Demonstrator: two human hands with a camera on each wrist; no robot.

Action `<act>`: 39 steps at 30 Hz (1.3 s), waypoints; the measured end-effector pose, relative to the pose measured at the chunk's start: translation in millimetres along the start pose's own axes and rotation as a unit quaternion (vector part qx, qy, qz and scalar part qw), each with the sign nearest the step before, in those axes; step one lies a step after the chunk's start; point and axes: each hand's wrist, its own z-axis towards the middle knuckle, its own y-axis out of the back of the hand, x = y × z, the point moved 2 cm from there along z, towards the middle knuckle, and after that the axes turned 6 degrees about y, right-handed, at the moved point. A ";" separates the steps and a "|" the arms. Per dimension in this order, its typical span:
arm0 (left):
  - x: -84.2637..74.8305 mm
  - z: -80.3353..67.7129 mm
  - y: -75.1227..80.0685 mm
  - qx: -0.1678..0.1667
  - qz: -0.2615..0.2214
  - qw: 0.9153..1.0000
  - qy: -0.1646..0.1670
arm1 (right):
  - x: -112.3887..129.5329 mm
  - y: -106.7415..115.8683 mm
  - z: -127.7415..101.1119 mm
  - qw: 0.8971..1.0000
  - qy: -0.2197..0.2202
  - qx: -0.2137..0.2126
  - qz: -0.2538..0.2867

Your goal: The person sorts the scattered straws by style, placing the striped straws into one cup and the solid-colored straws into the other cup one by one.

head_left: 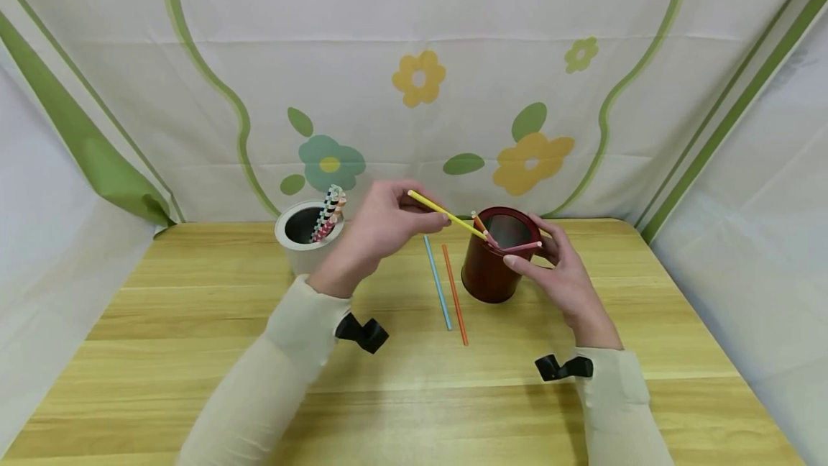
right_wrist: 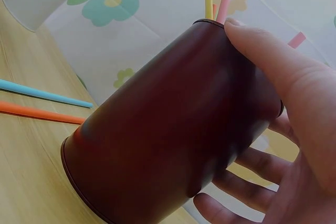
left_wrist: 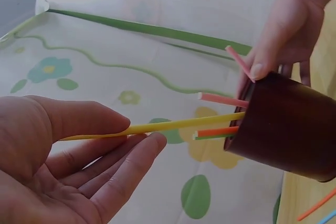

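Two cups: red cup (head_left: 494,265), white cup (head_left: 302,236). Two loose straws: blue straw (head_left: 438,283), orange straw (head_left: 455,295).

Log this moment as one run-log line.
left hand: pinches thin yellow straw, tip at cup mouth | right hand: grips dark red metal cup | wooden table: blue straw, orange straw lying loose

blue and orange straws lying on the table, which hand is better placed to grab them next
Probably the left hand: it hovers nearer the blue straw and orange straw, pinching only a yellow straw. The right hand is busy gripping the red cup.
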 end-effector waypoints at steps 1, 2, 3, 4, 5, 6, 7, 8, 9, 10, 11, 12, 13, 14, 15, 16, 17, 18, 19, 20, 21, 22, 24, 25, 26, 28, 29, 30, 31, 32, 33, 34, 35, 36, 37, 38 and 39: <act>0.4 1.4 -2.8 0.000 0.012 1.000 0.000 | 0.2 0.1 -0.1 1.000 -0.001 0.000 0.001; 0.6 2.7 -5.5 0.001 0.021 1.000 -0.003 | 0.3 0.2 -0.2 1.000 -0.001 0.000 0.002; 0.8 3.9 -8.1 0.003 0.032 0.999 -0.005 | 0.5 0.3 -0.2 1.000 -0.001 0.000 0.002; 1.4 5.1 -10.7 0.005 0.043 0.999 -0.006 | 0.6 0.3 -0.3 1.000 -0.002 -0.001 0.002; 2.0 6.2 -13.1 0.008 0.052 0.999 -0.006 | 0.8 0.2 -0.4 1.000 -0.003 -0.001 0.003; 2.9 7.3 -15.5 0.012 0.063 0.998 -0.007 | 0.9 0.1 -0.4 1.000 -0.003 -0.001 0.004; 3.9 8.4 -18.0 0.018 0.070 0.997 -0.006 | 0.9 -0.1 -0.5 1.000 -0.003 -0.001 0.005; 5.0 9.6 -20.6 0.026 0.075 0.997 -0.006 | 1.0 -0.2 -0.6 1.000 -0.004 -0.001 0.005; 6.3 10.9 -23.3 0.033 0.081 0.996 -0.005 | 1.0 -0.2 -0.6 1.000 -0.004 -0.001 0.005; 7.6 12.2 -26.0 0.040 0.087 0.995 -0.003 | 1.1 -0.2 -0.6 1.000 -0.004 0.000 0.005; 8.5 13.5 -28.6 0.047 0.091 0.995 -0.001 | 1.2 -0.3 -0.6 1.000 -0.003 0.000 0.005; 9.5 14.8 -31.3 0.054 0.096 0.994 0.001 | 1.3 -0.4 -0.4 1.000 -0.003 0.000 0.005; 10.5 16.2 -33.8 0.059 0.101 0.993 0.002 | 1.3 -0.6 -0.4 1.000 -0.004 0.001 0.004; 10.9 17.3 -36.2 0.063 0.108 0.992 0.002 | 1.4 -0.8 -0.3 1.000 -0.004 0.001 0.004; 11.6 18.4 -38.7 0.067 0.115 0.991 0.003 | 1.4 -1.0 -0.2 1.000 -0.005 0.001 0.003; 12.2 19.4 -41.1 0.072 0.120 0.990 0.003 | 1.4 -1.4 -0.2 1.000 -0.004 0.001 0.004; 12.9 20.3 -43.4 0.077 0.124 0.989 0.003 | 1.4 -1.7 -0.3 1.000 -0.004 0.002 0.004; 13.7 21.0 -45.7 0.081 0.125 0.989 0.004 | 1.4 -2.1 -0.4 1.000 -0.004 0.003 0.005; 14.6 21.7 -47.8 0.085 0.123 0.989 0.007 | 1.5 -2.4 -0.5 1.000 -0.003 0.005 0.005; 15.5 22.3 -49.8 0.090 0.119 0.989 0.010 | 1.6 -2.8 -0.6 1.000 -0.003 0.006 0.005; 16.8 22.9 -51.6 0.093 0.115 0.989 0.013 | 1.8 -3.0 -0.7 1.000 -0.002 0.006 0.005; 17.9 23.4 -53.2 0.095 0.110 0.989 0.016 | 2.0 -3.2 -0.7 1.000 -0.001 0.006 0.005; 19.4 24.2 -55.7 0.096 0.102 0.990 0.020 | 2.4 -3.0 -0.8 1.000 -0.001 0.007 0.002; 20.0 24.8 -56.9 0.096 0.101 0.990 0.019 | 2.5 -2.5 -1.0 1.000 -0.002 0.006 0.000; 20.4 25.2 -58.1 0.097 0.102 0.990 0.017 | 2.6 -2.0 -1.2 1.000 -0.002 0.004 -0.001; 21.3 26.2 -60.5 0.098 0.104 0.990 0.014 | 2.5 -1.0 -1.7 1.000 -0.004 0.003 -0.004; 21.5 26.5 -61.4 0.099 0.107 0.989 0.011 | 2.3 -0.7 -2.0 1.000 -0.005 0.003 -0.004; 22.1 26.8 -62.6 0.101 0.109 0.989 0.010 | 2.1 -0.6 -2.3 1.000 -0.005 0.003 -0.004; 22.8 27.1 -63.6 0.103 0.108 0.989 0.008 | 1.9 -0.5 -2.7 1.000 -0.005 0.003 -0.003; 23.4 27.1 -64.5 0.104 0.108 0.989 0.008 | 1.6 -0.5 -2.9 1.000 -0.006 0.003 -0.002; 23.9 27.1 -65.3 0.106 0.107 0.989 0.007 | 1.5 -0.7 -3.1 1.000 -0.006 0.003 -0.002; 24.5 27.0 -65.7 0.108 0.106 0.988 0.007 | 1.3 -0.9 -3.2 1.000 -0.006 0.003 0.000; 24.9 26.6 -66.0 0.108 0.111 0.988 0.005 | 1.3 -1.1 -3.3 1.000 -0.007 0.004 0.000; 25.3 26.1 -66.1 0.108 0.114 0.988 0.006 | 1.3 -1.3 -3.4 1.000 -0.007 0.003 0.001; 25.7 25.7 -66.0 0.107 0.117 0.987 0.006 | 1.4 -1.4 -3.3 1.000 -0.007 0.003 0.002; 26.0 25.5 -65.8 0.106 0.120 0.987 0.006 | 1.5 -1.3 -3.2 1.000 -0.007 0.003 0.002; 26.3 25.3 -65.6 0.104 0.122 0.987 0.006 | 1.6 -1.3 -3.1 1.000 -0.007 0.004 0.003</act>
